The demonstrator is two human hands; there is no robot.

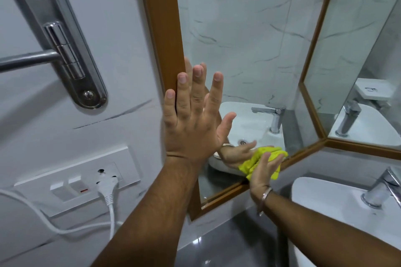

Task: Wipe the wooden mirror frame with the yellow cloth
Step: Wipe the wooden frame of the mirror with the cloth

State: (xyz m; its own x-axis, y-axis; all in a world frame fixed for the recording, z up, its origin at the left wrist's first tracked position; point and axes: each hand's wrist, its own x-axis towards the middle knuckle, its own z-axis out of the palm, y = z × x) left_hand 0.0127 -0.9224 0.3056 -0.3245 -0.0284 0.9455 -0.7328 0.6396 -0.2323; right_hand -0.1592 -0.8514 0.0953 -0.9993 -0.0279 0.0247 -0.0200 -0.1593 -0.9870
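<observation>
Head view: left hand (193,119), fingers spread, is bracing against wooden mirror frame (165,28); right hand (263,171) is pressing yellow cloth (258,161) onto the lower rail.

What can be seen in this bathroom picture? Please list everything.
mirror frame: one, brown wood, around the mirror, centre
mirror: one, reflecting marble wall, basin and tap
second framed mirror: one, brown frame, right
yellow cloth: one, pressed to the frame's bottom rail
door handle: one, chrome, upper left
switch panel: one, white, lower left wall
plug: one, white with cable, in the panel's socket
basin: one, white, lower right
tap: one, chrome, on the basin
bracelet: one, silvery, right wrist
left hand: open flat, fingers spread, over frame's left side and glass
right hand: closed on the yellow cloth
</observation>
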